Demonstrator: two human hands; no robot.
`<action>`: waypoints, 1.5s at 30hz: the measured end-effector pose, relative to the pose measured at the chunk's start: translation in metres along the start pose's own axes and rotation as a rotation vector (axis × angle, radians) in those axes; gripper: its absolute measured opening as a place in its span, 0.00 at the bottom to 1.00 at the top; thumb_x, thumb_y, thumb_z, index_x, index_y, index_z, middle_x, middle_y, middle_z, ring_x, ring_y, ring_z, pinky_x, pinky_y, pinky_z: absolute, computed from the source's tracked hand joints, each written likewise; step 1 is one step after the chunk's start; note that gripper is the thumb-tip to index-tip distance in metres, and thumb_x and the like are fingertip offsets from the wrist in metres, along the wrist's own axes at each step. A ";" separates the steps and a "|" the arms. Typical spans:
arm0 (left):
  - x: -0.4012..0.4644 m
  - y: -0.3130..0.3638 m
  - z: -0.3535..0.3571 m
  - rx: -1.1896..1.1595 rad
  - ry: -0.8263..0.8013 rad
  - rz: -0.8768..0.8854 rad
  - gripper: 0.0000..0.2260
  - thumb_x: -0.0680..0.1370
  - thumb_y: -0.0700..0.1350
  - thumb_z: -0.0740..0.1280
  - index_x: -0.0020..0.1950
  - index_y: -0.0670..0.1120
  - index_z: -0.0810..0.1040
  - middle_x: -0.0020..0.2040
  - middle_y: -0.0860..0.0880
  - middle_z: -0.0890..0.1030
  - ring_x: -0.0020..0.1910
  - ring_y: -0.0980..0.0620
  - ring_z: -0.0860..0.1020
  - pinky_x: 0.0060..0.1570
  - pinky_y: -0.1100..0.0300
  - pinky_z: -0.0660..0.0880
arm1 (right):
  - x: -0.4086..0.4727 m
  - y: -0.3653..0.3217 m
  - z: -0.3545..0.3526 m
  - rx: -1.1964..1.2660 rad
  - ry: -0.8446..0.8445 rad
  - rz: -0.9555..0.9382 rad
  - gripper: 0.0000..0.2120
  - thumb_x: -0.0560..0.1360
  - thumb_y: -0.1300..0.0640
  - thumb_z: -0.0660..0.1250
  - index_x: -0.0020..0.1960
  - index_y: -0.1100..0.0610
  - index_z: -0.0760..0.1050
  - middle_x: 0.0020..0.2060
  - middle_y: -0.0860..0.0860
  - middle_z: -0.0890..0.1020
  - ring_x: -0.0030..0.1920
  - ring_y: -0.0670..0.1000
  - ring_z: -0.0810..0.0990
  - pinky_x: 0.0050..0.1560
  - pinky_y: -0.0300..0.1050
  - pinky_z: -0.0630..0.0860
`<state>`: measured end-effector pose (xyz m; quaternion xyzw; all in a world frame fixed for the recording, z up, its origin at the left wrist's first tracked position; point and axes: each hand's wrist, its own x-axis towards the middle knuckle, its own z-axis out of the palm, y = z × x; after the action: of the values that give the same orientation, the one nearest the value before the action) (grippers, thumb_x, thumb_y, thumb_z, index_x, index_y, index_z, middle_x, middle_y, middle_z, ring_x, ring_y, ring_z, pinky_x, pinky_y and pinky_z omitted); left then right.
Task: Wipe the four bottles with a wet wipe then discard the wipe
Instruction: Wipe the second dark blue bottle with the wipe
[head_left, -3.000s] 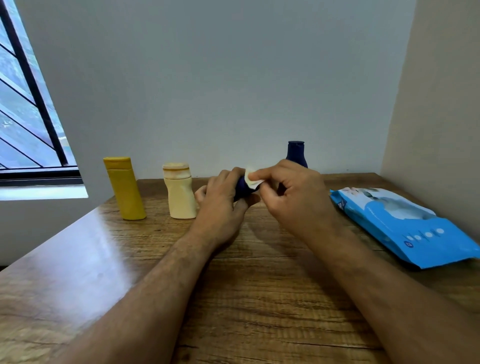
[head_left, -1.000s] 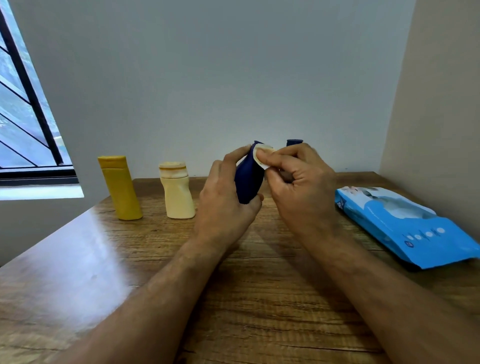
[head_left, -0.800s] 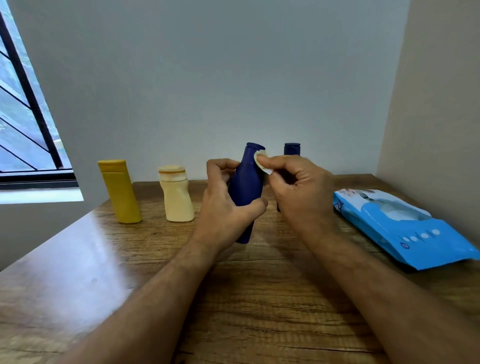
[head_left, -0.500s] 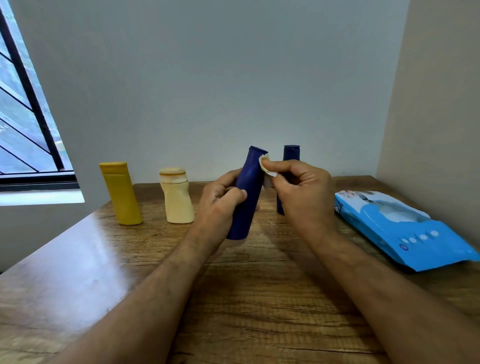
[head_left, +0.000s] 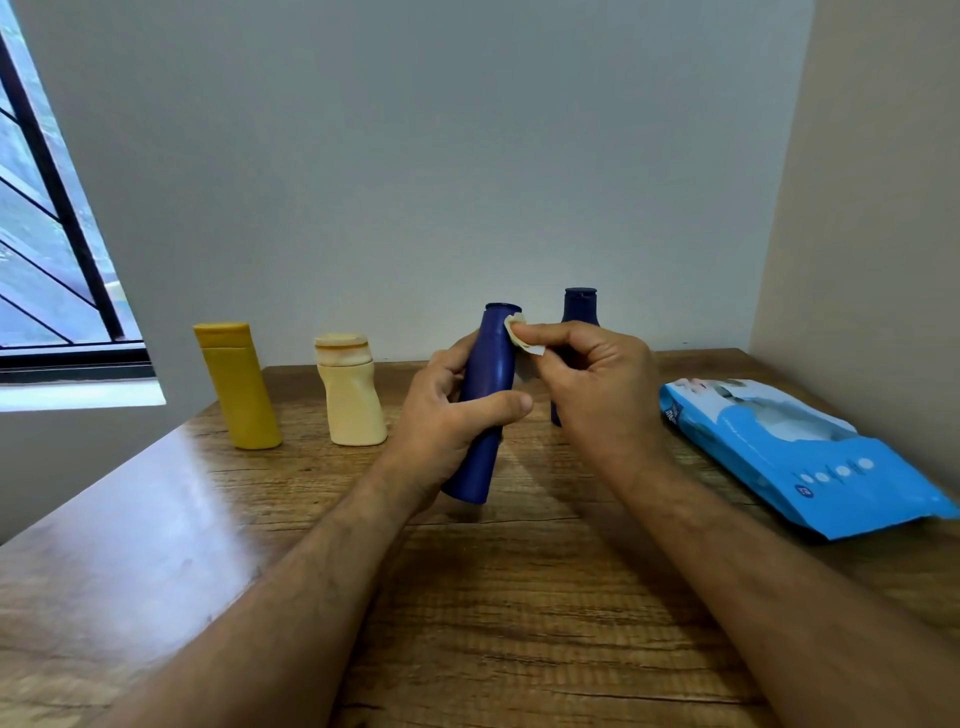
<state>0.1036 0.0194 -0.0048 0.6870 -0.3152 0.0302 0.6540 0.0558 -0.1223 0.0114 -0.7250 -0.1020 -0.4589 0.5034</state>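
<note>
I am seeing the left hand (head_left: 447, 415) wrapping around the middle of a blue bottle (head_left: 485, 405), thumb across the front and fingers curling behind it, and the bottle is tilting slightly, cap end up and leaning right. I cannot tell whether its base is touching the table (head_left: 519, 597) or hanging just above it. The right hand (head_left: 597, 384) is pinching a small folded wipe (head_left: 519, 336) between thumb and forefinger, the other fingers curling in loosely, and the wipe is pressing against the bottle's upper right side just below the cap.

I am counting four bottles. One is in the left hand. A second blue bottle (head_left: 579, 312) is standing upright behind the right hand, mostly hidden by it. A cream bottle (head_left: 350, 397) is standing left of the hands, and a yellow bottle (head_left: 236, 384) is standing further left, both near the back wall and apart from each other.

One wipe is showing, and one blue pack (head_left: 800, 457) is lying flat on the table to the right, well apart from the hands. A window (head_left: 47, 249) is showing at far left.
</note>
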 end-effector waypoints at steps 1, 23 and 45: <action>0.000 0.001 0.000 -0.016 -0.002 0.011 0.36 0.63 0.55 0.78 0.71 0.57 0.74 0.58 0.47 0.79 0.54 0.48 0.79 0.53 0.52 0.79 | 0.000 0.000 0.000 -0.008 0.002 -0.004 0.10 0.76 0.64 0.69 0.55 0.54 0.83 0.44 0.36 0.82 0.50 0.34 0.80 0.45 0.24 0.74; 0.001 0.002 0.002 -0.048 -0.029 0.007 0.27 0.68 0.55 0.77 0.66 0.56 0.77 0.49 0.56 0.83 0.43 0.57 0.81 0.40 0.62 0.77 | 0.002 0.001 -0.001 -0.036 -0.004 0.003 0.11 0.77 0.63 0.68 0.56 0.53 0.83 0.45 0.36 0.82 0.50 0.34 0.80 0.47 0.26 0.75; 0.022 -0.003 -0.001 -0.473 0.448 -0.329 0.11 0.84 0.49 0.62 0.56 0.43 0.76 0.50 0.40 0.83 0.42 0.47 0.82 0.43 0.53 0.82 | 0.000 -0.003 -0.003 0.010 -0.412 0.088 0.03 0.73 0.60 0.74 0.44 0.55 0.86 0.38 0.44 0.85 0.41 0.40 0.83 0.39 0.28 0.75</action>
<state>0.1226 0.0121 0.0028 0.5345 -0.0480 0.0005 0.8438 0.0525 -0.1235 0.0132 -0.8046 -0.1734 -0.2779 0.4953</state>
